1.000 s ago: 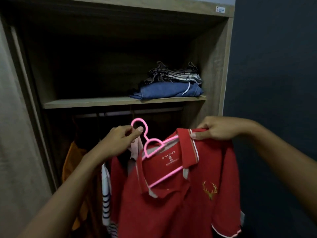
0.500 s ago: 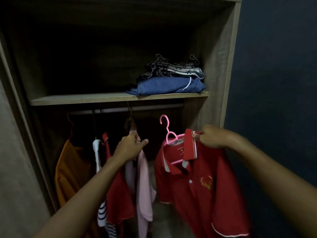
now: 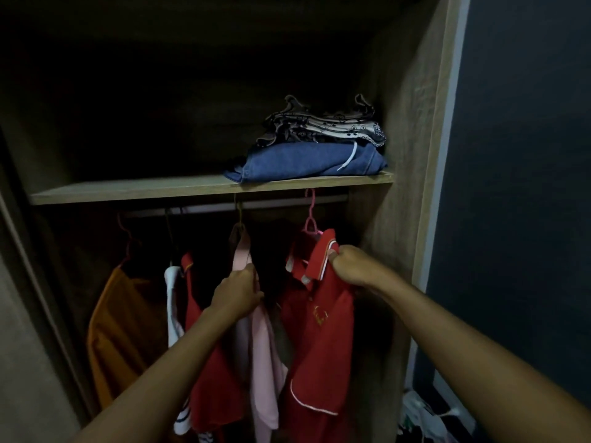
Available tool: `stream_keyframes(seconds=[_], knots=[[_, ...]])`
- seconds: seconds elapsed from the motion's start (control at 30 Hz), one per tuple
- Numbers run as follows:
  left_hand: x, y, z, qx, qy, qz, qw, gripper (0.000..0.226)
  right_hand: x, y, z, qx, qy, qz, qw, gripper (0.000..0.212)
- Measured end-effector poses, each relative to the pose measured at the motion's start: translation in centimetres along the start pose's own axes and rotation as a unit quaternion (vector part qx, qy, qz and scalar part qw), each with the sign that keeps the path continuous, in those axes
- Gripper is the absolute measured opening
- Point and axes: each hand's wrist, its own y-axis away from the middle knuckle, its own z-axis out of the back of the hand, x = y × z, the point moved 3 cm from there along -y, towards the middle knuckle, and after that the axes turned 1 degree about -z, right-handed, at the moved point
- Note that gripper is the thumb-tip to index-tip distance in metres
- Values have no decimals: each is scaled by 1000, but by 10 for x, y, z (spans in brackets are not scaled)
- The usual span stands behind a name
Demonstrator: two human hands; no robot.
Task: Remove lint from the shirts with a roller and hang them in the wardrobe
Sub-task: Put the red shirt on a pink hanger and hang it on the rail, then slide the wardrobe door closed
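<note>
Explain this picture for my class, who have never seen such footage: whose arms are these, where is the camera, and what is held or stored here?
No machine here: a camera worn on a person's head looks forward and down at their bare hands. The right hand pinches the collar of a red polo shirt on a pink hanger, whose hook reaches the wardrobe rail. The left hand grips a pink shirt hanging beside it. Folded clothes lie on the shelf above.

red polo shirt [image 3: 319,346] | pink hanger [image 3: 309,219] | orange shirt [image 3: 118,334] | blue denim [image 3: 307,161]
</note>
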Motion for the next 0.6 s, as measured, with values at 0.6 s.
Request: stream_keyframes(seconds=[0.6], knots=[[4,11,-23,-87,32,-10,996,28,-44,-44,-57,-73,-12,73,995,49]])
